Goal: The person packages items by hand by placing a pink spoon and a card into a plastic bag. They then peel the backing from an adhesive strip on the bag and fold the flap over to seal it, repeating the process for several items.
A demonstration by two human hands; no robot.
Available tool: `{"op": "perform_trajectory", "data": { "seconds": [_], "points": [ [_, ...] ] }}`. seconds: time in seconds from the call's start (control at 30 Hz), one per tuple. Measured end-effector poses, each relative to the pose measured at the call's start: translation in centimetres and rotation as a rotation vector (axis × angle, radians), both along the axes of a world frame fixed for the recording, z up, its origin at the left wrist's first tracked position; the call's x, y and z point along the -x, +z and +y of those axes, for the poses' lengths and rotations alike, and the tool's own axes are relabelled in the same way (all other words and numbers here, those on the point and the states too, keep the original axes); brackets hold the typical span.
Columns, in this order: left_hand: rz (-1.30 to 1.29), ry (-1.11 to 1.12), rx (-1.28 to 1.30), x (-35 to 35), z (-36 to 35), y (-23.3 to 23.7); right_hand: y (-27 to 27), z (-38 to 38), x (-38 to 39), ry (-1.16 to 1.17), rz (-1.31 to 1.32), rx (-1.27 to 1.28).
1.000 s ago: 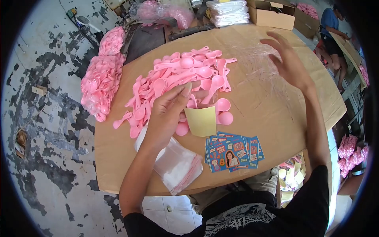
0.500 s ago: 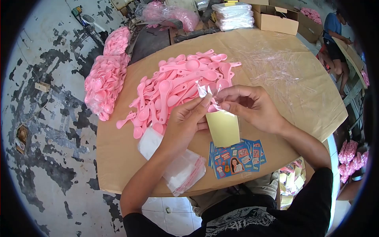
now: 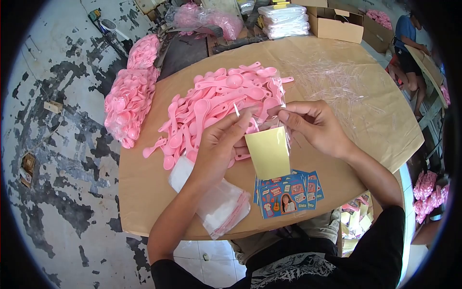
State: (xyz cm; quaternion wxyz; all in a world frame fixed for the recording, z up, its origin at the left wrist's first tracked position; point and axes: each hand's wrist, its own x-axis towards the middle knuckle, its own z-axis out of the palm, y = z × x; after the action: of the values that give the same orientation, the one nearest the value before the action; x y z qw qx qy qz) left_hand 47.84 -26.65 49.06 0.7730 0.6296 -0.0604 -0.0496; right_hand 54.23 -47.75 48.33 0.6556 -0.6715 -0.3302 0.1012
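Observation:
Between my hands is a clear plastic bag [image 3: 282, 98] with a pale yellow card [image 3: 268, 155] inside it. A bit of pink plastic [image 3: 252, 126] shows just above the card. My left hand [image 3: 222, 140] pinches the bag's left side near its top, while my right hand [image 3: 314, 126] grips the upper right edge between thumb and fingers. Behind them spreads a heap of pink measuring spoons [image 3: 202, 107]. Blue printed cards [image 3: 284, 196] lie overlapping below the bag. By my left forearm rests a stack of clear bags [image 3: 224, 207], partly covered by the arm.
Bulging bags of pink spoons [image 3: 129, 103] stand beyond the table's left edge. Thin plastic strips [image 3: 332, 79] litter the brown table cover [image 3: 380, 130]. At the back are wrapped packs [image 3: 284, 21] and a cardboard box [image 3: 337, 26]. A person [image 3: 408, 45] works at far right.
My hands have moved apart at the bag's top, the right one slightly up. The bag's upper part now stands straighter, and the yellow card has shifted slightly left and shows more fully.

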Motion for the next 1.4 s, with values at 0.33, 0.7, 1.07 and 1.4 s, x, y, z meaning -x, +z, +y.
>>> {"op": "perform_trajectory", "data": {
  "seconds": [0.33,0.7,1.07,1.4],
  "points": [
    [-0.13,-0.058,-0.086,-0.1,0.4,0.1,-1.0,0.0,-0.7,0.06,-0.044,-0.177],
    [-0.249,-0.143,-0.221,-0.2,1.6,-0.2,-0.2,-1.3,-1.0,0.082,-0.42,0.012],
    [-0.253,-0.103,-0.324,0.1,1.1,0.1,-0.4,-1.0,-1.0,0.082,-0.489,0.003],
    [-0.299,-0.108,-0.308,-0.1,1.0,-0.7,1.5,-0.8,0.8,0.135,-0.129,0.098]
  ]
}}
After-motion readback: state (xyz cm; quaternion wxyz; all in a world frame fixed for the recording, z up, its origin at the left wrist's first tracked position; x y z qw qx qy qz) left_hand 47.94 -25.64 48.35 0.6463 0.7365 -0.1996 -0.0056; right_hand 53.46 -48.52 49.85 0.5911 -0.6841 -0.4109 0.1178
